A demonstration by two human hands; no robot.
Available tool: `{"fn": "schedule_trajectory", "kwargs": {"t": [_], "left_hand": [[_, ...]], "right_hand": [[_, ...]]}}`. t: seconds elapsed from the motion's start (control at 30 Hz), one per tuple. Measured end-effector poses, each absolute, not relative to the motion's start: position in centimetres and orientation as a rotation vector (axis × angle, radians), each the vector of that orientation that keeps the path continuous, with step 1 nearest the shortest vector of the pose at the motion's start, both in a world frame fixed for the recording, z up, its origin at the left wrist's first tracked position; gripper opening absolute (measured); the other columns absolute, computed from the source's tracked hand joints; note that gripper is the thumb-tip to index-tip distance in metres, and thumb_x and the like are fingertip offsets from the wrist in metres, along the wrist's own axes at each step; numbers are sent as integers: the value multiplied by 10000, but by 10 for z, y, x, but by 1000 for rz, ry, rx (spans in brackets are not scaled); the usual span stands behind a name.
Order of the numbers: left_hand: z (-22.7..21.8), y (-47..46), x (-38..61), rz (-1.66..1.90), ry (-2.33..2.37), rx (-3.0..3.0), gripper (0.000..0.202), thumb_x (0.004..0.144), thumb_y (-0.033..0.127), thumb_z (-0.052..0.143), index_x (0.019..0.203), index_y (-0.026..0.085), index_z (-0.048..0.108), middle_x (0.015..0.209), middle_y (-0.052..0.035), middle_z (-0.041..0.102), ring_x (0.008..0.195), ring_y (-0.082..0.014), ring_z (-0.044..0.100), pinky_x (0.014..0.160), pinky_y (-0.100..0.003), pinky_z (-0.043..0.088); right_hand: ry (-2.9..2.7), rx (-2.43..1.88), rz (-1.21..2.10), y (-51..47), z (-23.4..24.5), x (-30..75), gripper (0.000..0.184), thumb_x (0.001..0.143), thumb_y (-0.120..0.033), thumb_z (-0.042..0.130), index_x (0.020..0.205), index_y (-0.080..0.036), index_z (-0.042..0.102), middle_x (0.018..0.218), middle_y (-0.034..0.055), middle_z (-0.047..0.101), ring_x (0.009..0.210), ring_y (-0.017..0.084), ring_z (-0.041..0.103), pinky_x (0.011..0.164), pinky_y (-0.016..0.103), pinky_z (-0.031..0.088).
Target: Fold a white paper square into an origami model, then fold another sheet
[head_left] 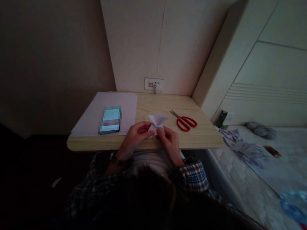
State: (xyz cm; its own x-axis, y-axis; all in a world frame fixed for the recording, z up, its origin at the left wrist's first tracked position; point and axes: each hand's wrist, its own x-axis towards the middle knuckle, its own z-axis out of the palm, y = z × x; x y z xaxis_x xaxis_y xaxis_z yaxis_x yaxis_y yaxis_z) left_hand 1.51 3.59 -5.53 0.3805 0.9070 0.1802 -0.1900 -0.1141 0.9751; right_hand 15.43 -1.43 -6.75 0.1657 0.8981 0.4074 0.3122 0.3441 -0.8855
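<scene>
Black shadow fills the lower left of the head view, and a dark shape at the bottom edge hides most of both forearms. Only a checked sleeve (194,174) on the right and a watch (113,157) on the left wrist come through. The phone (110,119) is blurred, so its screen cannot be read. It lies on a white sheet (126,101) at the left end of the wooden desk (199,134). On the bed (283,152) to the right, the paper scraps (244,147) are only a pale heap. A blue plastic bag (305,201) near the corner is smeared and partly cut off by the frame.

The folded paper (157,121) sits at the near edge of the desk, about midway along it, just left of the red scissors (185,121) and apart from them. It is white and small, creased into pointed flaps that fan up and outward like a star. Its lower part is covered by fingers, so the whole outline cannot be made out.

The left hand (137,135) is closed on the paper's left side, its fingertips pinching a flap. The right hand (170,140) is curled tight on the bottom right part, knuckles toward the camera. Whether the paper rests on the desk or is lifted slightly cannot be told. A wall socket (153,84) sits just above the desk's far edge.
</scene>
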Motion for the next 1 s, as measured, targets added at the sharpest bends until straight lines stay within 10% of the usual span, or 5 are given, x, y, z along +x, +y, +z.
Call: {"fn": "schedule_trajectory", "kwargs": {"t": [1.0], "left_hand": [[-58, 37, 15, 1128, 816, 1350, 309, 567, 302, 788, 809, 157, 662, 644, 28, 636, 642, -141, 612, 657, -254, 498]], "right_hand": [[-1327, -1251, 548, -10, -70, 154, 330, 895, -438, 449, 689, -191, 523, 634, -14, 523, 618, 133, 492, 568, 246, 374]]}}
